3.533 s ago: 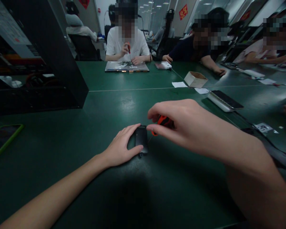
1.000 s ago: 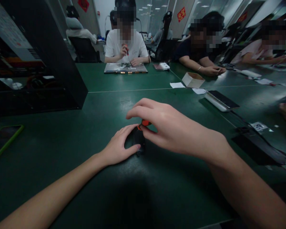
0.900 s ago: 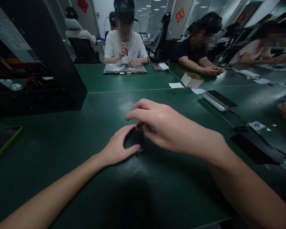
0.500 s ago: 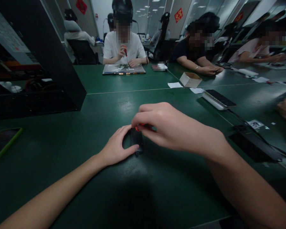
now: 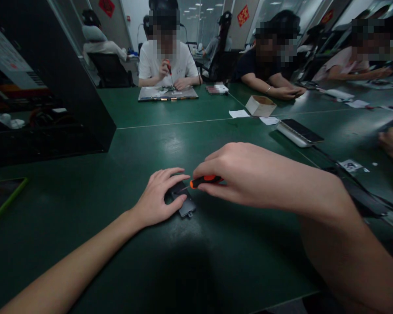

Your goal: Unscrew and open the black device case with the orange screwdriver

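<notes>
Right grip (image 5: 245,174) partly hides the screwdriver (image 5: 205,180).

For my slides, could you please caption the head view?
Left hand holds a dark device; right hand grips an orange-and-black screwdriver.

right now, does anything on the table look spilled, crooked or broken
Nothing looks spilled or plainly broken. The black case lies slanted on the green table, but the left hand is on it and the screwdriver in the right hand points at it, so that seems ordinary. A white scrap lies loose toward the right, slightly stray.
</notes>
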Demonstrator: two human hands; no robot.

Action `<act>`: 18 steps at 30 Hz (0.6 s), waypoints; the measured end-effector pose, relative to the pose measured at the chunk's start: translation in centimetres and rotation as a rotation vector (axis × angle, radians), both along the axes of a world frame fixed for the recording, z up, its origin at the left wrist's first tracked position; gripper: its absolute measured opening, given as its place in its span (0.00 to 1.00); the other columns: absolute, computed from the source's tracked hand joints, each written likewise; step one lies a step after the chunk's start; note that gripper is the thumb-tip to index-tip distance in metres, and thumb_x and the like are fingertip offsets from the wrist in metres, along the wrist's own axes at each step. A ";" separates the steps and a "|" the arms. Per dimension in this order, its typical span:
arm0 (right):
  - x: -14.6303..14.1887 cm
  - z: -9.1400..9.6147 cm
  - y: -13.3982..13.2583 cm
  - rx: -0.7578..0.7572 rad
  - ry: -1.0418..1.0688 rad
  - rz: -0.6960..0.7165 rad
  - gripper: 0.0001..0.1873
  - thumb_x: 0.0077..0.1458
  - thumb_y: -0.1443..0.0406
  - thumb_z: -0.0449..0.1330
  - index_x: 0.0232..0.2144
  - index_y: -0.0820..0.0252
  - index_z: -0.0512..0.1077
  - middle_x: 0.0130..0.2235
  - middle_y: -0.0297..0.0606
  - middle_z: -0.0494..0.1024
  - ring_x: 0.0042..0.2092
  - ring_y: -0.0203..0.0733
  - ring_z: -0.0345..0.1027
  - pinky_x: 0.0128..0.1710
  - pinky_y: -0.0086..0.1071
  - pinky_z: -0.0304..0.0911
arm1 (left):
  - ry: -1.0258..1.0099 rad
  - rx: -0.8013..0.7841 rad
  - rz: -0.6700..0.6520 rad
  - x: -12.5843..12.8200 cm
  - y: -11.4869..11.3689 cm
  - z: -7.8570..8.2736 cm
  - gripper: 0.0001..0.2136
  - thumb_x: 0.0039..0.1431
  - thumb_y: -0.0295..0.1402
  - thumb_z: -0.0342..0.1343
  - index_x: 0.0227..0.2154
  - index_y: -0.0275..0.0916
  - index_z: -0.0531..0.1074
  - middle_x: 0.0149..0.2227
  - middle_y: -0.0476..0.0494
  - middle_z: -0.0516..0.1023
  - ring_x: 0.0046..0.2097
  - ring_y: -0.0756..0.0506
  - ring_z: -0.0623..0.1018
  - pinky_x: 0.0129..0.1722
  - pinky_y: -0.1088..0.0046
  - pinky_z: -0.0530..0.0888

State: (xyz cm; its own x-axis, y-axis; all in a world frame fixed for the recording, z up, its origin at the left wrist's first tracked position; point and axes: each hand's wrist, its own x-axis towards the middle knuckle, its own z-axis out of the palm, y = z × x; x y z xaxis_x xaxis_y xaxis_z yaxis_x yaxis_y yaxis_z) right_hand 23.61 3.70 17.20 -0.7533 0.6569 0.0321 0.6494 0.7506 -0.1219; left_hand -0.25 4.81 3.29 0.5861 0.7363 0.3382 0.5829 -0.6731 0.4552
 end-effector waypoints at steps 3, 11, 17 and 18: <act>0.8 1.0 -0.7 0.028 0.014 0.000 0.06 0.59 0.67 0.61 0.35 0.57 0.79 0.30 0.37 0.79 0.32 0.40 0.71 0.32 0.32 0.56 | 0.024 0.026 0.024 0.0 -0.1 0.0 0.20 0.63 0.39 0.57 0.57 0.44 0.69 0.51 0.41 0.77 0.52 0.37 0.75 0.54 0.54 0.68; 2.9 2.4 -2.4 -0.080 -0.014 0.015 0.06 0.53 0.69 0.64 0.32 0.52 0.78 0.30 0.35 0.79 0.30 0.41 0.70 0.27 0.34 0.59 | -0.027 0.217 -0.064 0.0 -0.3 -0.3 0.11 0.65 0.35 0.56 0.48 0.40 0.77 0.42 0.41 0.81 0.44 0.40 0.80 0.48 0.59 0.73; 2.4 1.7 -2.2 -0.118 -0.019 0.011 0.06 0.53 0.71 0.64 0.31 0.54 0.78 0.29 0.35 0.77 0.29 0.40 0.71 0.28 0.33 0.59 | -0.077 0.240 -0.174 0.2 -0.4 -0.4 0.09 0.66 0.32 0.57 0.45 0.38 0.78 0.41 0.40 0.85 0.41 0.42 0.83 0.40 0.64 0.74; 2.3 1.6 -2.0 -0.117 -0.018 0.013 0.06 0.53 0.71 0.64 0.31 0.54 0.78 0.29 0.35 0.77 0.29 0.40 0.71 0.28 0.32 0.58 | -0.072 0.235 -0.167 0.2 -0.4 -0.4 0.08 0.66 0.32 0.57 0.44 0.38 0.78 0.41 0.41 0.85 0.41 0.42 0.83 0.40 0.64 0.73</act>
State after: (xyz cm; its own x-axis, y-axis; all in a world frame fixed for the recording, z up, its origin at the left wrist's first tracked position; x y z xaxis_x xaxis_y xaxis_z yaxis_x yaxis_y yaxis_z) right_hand 25.89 1.66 18.81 -0.7613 0.6458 -0.0579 0.6428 0.7400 -0.1981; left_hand -0.05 4.39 2.89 0.6612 0.5280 0.5330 0.4269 -0.8490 0.3115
